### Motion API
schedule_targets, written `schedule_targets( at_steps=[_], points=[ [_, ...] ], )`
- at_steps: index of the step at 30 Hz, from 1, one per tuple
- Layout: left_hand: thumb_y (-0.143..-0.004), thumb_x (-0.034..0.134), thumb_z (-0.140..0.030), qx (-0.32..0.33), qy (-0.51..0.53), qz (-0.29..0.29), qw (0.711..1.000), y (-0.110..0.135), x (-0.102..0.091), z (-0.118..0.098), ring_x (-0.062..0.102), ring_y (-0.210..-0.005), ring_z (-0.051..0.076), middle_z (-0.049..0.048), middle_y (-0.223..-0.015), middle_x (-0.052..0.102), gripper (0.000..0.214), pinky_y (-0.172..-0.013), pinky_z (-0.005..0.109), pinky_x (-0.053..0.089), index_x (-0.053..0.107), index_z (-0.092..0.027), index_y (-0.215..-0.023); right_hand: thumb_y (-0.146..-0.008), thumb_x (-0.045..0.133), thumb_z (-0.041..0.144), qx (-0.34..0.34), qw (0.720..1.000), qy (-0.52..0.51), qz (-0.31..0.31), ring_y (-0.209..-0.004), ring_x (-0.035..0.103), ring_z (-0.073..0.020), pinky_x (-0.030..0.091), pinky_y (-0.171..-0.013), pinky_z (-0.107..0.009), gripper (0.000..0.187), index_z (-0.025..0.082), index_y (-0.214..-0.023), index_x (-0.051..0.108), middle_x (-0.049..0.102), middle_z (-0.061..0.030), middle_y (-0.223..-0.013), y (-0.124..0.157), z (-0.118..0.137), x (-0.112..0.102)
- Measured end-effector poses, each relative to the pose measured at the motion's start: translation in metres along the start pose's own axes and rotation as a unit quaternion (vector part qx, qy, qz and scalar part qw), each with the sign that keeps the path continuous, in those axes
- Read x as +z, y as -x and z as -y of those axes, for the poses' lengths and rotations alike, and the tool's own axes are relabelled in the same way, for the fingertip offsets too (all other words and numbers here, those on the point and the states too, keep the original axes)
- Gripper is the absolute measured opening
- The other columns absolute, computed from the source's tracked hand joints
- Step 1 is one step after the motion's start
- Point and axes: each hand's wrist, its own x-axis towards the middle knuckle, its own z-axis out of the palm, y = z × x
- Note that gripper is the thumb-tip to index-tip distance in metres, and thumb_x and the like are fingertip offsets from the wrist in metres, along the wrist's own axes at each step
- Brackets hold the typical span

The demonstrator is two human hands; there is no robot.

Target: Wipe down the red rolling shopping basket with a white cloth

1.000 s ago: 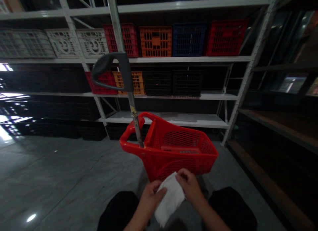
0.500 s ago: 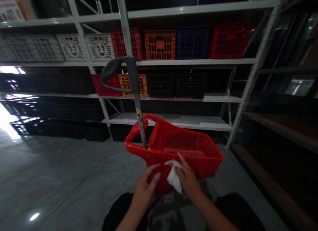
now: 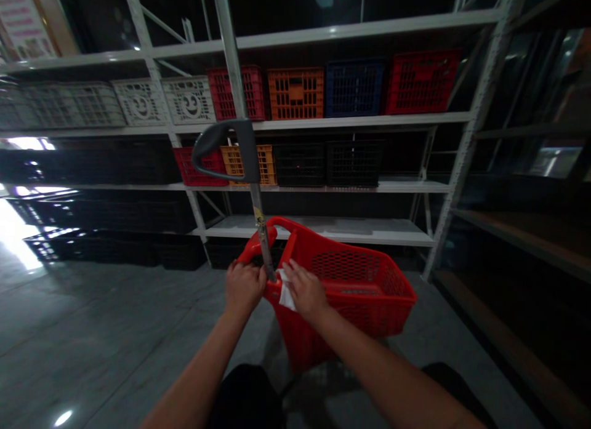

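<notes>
A red plastic shopping cart (image 3: pixel 369 306) with perforated sides stands on the floor before me. My left hand (image 3: pixel 244 286) is wrapped round its red handle (image 3: pixel 252 249), at the near corner. Over the near rim, just right of the metal pole, my right hand (image 3: pixel 305 287) presses a white cloth (image 3: pixel 287 296), which may be a tissue, against the red plastic. Part of the cloth lies hidden under my fingers. A metal pole (image 3: pixel 234 66) with a dark grey loop grip (image 3: pixel 249 152) rises from the handle end of the cart.
Behind the cart runs a white metal shelf rack (image 3: pixel 323 229). It bears white crates (image 3: pixel 189 101), an orange crate (image 3: pixel 295 93), a blue crate (image 3: pixel 354 87), red crates (image 3: pixel 422 81) and black crates (image 3: pixel 300 164). A dark shelf unit (image 3: pixel 521 241) borders the grey floor (image 3: pixel 115 330) at right.
My left hand has moved up and left and closed on the cart handle. The right hand has carried the cloth up and left from in front of the cart's side onto its rim.
</notes>
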Motion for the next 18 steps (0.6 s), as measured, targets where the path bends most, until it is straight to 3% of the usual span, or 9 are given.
schedule_targets(
  at_steps=[4, 7, 11, 15, 18],
  points=[
    [-0.085, 0.036, -0.034, -0.005, -0.012, -0.021, 1.0, 0.001, 0.004, 0.0, 0.055, -0.071, 0.021, 0.0059, -0.061, 0.065, 0.043, -0.088, 0.04, 0.033, 0.063, -0.018, -0.055, -0.091, 0.039, 0.029, -0.014, 1.0, -0.006, -0.005, -0.114, 0.047, -0.0201, 0.039, -0.094, -0.037, 0.04, 0.025, -0.13, 0.042, 0.052, -0.004, -0.127, 0.009, 0.006, 0.01],
    [-0.084, 0.036, -0.035, 0.003, -0.016, -0.027, 0.999, 0.0, 0.004, 0.001, 0.055, -0.071, 0.021, 0.0056, -0.061, 0.065, 0.043, -0.088, 0.039, 0.032, 0.063, -0.018, -0.056, -0.089, 0.042, 0.021, -0.039, 0.999, -0.026, 0.007, -0.108, 0.052, -0.017, 0.041, -0.091, -0.031, 0.043, 0.022, -0.131, 0.04, 0.056, -0.0054, -0.122, 0.01, -0.002, 0.014],
    [-0.084, 0.037, -0.035, 0.006, -0.023, -0.028, 0.999, 0.0, 0.004, 0.003, 0.055, -0.071, 0.021, 0.0058, -0.06, 0.064, 0.042, -0.087, 0.039, 0.033, 0.063, -0.018, -0.056, -0.086, 0.045, 0.015, -0.049, 0.998, -0.029, 0.011, -0.107, 0.054, -0.0163, 0.042, -0.092, -0.029, 0.042, 0.018, -0.127, 0.046, 0.058, -0.0072, -0.12, 0.034, -0.045, 0.011],
    [-0.084, 0.036, -0.035, 0.005, -0.015, -0.033, 0.999, -0.001, 0.007, 0.003, 0.055, -0.071, 0.021, 0.0066, -0.06, 0.064, 0.043, -0.088, 0.039, 0.032, 0.063, -0.018, -0.055, -0.085, 0.043, 0.013, 0.015, 1.0, 0.01, 0.024, -0.108, 0.053, -0.0168, 0.041, -0.093, -0.032, 0.042, 0.02, -0.126, 0.047, 0.058, -0.0054, -0.12, 0.087, -0.105, -0.008],
    [-0.083, 0.035, -0.034, -0.002, -0.01, -0.04, 0.999, -0.001, 0.008, 0.002, 0.055, -0.071, 0.021, 0.0066, -0.06, 0.064, 0.042, -0.089, 0.04, 0.031, 0.063, -0.018, -0.056, -0.086, 0.04, 0.011, 0.059, 0.997, 0.05, 0.027, -0.109, 0.053, -0.0174, 0.031, -0.1, -0.04, 0.042, 0.024, -0.125, 0.048, 0.06, -0.0042, -0.118, 0.111, -0.125, -0.019]
  ],
)
